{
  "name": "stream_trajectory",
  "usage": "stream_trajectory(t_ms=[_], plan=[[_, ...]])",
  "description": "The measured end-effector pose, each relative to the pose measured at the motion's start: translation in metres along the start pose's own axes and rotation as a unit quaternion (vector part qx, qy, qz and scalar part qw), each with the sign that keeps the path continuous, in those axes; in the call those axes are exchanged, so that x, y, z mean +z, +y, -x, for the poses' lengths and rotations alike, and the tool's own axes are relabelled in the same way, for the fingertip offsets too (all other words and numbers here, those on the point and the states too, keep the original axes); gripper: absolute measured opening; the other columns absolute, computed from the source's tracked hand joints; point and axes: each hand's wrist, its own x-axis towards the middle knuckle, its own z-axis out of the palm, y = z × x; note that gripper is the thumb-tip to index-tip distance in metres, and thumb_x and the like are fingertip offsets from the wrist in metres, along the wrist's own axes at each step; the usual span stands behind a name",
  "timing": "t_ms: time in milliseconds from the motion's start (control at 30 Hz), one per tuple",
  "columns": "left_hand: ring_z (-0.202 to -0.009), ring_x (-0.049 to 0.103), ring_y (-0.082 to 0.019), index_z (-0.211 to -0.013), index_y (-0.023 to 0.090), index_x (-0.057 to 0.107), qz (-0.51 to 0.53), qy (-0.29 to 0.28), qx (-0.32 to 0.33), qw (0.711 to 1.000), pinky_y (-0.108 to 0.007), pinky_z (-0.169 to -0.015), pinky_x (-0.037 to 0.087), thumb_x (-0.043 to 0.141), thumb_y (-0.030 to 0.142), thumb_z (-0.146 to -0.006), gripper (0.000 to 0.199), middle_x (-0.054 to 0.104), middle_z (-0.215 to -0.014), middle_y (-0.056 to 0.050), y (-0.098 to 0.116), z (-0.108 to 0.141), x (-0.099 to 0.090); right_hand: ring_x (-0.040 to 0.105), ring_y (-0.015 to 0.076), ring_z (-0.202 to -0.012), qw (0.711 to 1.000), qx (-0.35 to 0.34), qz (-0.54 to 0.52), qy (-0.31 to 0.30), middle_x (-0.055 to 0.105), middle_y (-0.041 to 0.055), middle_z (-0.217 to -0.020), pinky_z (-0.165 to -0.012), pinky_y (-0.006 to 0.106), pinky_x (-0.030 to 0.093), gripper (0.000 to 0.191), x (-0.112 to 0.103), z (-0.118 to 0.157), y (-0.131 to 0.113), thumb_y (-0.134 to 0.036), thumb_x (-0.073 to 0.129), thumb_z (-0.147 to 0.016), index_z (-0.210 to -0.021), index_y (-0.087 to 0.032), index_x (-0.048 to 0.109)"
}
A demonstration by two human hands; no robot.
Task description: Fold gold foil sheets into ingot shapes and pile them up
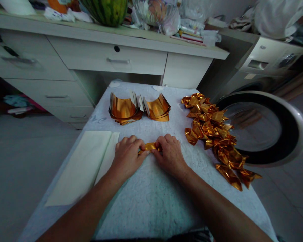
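Between my two hands lies a narrow strip of gold foil paper [150, 146], low over the cloth-covered table. Thumb and fingers of my left hand [128, 152] pinch its left end, and my right hand [170, 153] pinches the right end; the fingers partly cover both ends. Just beyond my hands stand two curved stacks of gold foil sheets [123, 108], side by side. To the right a long heap of folded gold foil pieces [212, 129] spreads along the table edge. Pale paper sheets [81, 164] lie flat beside my left forearm.
The table has a light patterned cloth [146, 208]. Behind it runs a white drawer cabinet [111, 57] with a watermelon [104, 11] and plastic bags on top. At the right, a washing machine [259, 67] has its round door [257, 127] swung out near the table.
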Motion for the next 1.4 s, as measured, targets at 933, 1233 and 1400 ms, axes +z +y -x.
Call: stream_trajectory(t_ms=[933,1233,1400], plan=[[-0.097,0.051,-0.026,-0.086,0.024,0.064,0.037,-0.041,-0.007,0.998,-0.039,-0.08,0.035,0.053,0.022,-0.087,0.011,0.061,-0.095,-0.003,-0.002,0.0,-0.005,0.049,0.0253,-0.103,0.996,-0.013,-0.036,-0.085,0.055,0.0102,-0.115,-0.091,0.041,0.039,0.059,-0.022,-0.01,0.032,-0.017,0.065,-0.086,-0.141,-0.029,0.049],[-0.096,0.051,-0.025,-0.091,0.025,0.064,0.039,-0.036,0.01,0.999,-0.038,-0.08,0.034,0.047,0.015,-0.087,0.02,0.061,-0.096,-0.002,-0.007,0.002,-0.001,0.05,0.0241,-0.103,0.994,-0.032,-0.049,-0.095,0.055,0.0096,-0.114,-0.093,0.04,0.041,0.06,-0.024,-0.011,0.036,-0.01,0.063,-0.086,-0.141,-0.029,0.051],[-0.095,0.051,-0.025,-0.088,0.025,0.063,0.039,-0.03,0.015,0.999,-0.038,-0.079,0.034,0.044,0.013,-0.088,0.022,0.062,-0.097,-0.002,-0.009,0.003,-0.001,0.05,0.0244,-0.102,0.993,-0.045,-0.055,-0.09,0.055,0.0101,-0.114,-0.091,0.041,0.041,0.058,-0.023,-0.01,0.039,-0.01,0.062,-0.086,-0.14,-0.027,0.051]])
